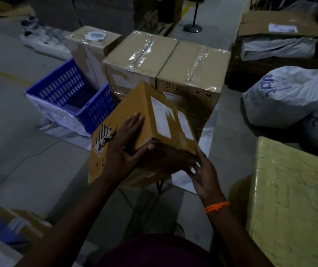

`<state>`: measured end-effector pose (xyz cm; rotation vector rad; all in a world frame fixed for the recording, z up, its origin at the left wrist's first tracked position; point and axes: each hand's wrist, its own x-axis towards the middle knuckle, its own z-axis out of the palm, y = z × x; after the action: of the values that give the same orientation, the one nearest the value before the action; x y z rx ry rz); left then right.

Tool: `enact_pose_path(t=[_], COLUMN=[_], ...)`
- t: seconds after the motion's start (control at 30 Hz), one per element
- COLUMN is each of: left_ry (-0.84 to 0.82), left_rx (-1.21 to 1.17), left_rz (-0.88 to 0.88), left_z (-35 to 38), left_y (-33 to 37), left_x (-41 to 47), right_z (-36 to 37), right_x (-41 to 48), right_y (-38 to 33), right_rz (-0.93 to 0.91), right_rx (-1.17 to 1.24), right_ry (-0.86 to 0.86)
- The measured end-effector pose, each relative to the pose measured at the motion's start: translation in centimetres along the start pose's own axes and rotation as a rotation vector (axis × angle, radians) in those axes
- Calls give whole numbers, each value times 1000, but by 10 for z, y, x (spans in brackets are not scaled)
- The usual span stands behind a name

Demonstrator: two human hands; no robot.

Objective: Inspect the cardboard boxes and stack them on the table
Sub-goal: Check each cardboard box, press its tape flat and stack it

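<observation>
— Brown cardboard, one small box (pixel 135 132), tilted, held above the near end of the table (pixel 210 132). Confirm the grip?

— Confirmed. Left hand (pixel 123 149) lies flat on the box's near-left face, fingers spread, thumb hooked round the near corner. Right hand (pixel 202 170) supports the lower right edge, fingers curled under it. An orange thread band (pixel 216 206) sits on that wrist.

— Markings on the box?

— Two pale labels on the upper face; a torn black-striped sticker on the left face. Print too blurred to read.

— Boxes already on the table?

— Two taped boxes, side by side and touching, at the far end: the left one (pixel 138 60) and the right one (pixel 192 74). What lies beneath them is hidden.

— Surroundings?

— Blue crate (pixel 71 93) on the floor left of the table; a taller carton (pixel 90 49) behind it. White sacks (pixel 289 95) far right, a yellow-wrapped parcel (pixel 292 199) near right.
</observation>
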<state>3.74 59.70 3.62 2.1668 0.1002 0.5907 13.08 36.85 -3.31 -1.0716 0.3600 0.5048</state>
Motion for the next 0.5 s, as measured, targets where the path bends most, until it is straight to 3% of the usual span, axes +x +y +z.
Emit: enact_pose_path(t=[0.3, 0.5], left_ry=[316, 315], left_rx=[-401, -476], left_rz=[-302, -533], left_z=[-29, -35], left_y=[-23, -33], left_x=[-7, -22], right_z=[29, 37], right_x=[-24, -26], right_y=[-35, -39], right_rz=[-168, -279], right_rx=[-135, -282], right_ry=[-40, -117])
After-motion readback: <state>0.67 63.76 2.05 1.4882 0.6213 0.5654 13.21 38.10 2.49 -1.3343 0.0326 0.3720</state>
